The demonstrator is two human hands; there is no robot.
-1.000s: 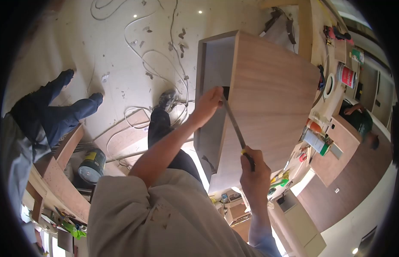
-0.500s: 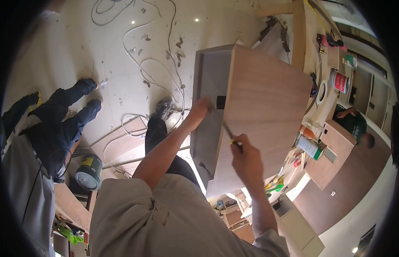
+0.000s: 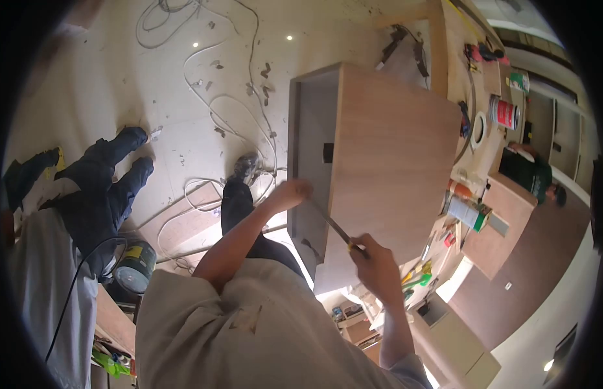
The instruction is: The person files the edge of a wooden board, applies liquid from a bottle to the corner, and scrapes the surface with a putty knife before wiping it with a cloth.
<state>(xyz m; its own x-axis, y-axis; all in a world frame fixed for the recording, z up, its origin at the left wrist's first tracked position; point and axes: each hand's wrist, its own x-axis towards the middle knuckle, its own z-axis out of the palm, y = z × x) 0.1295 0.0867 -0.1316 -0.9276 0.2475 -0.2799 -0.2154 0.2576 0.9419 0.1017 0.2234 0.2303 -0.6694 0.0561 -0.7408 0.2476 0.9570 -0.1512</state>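
Observation:
A wooden box (image 3: 395,149) with a pale brown side panel stands in front of me, its grey inner side open to the left. My right hand (image 3: 377,264) is closed on the dark handle of a long flat metal tool (image 3: 334,225), like a file. The tool lies slantwise over the box's front edge. At its far end, my left hand (image 3: 295,194) is closed around the tip. A dark square cutout (image 3: 328,153) shows in the grey inner wall, above my left hand.
Another person (image 3: 74,227) stands at the left beside a dark bucket (image 3: 135,267). Cables (image 3: 214,117) and scraps lie on the floor. A bench at the right holds a red can (image 3: 503,113) and tools; a person in dark green (image 3: 525,171) is behind it.
My left hand has moved down along the box edge, and my right hand has gone slightly lower. The tool is tilted less steeply. The view has shifted a little.

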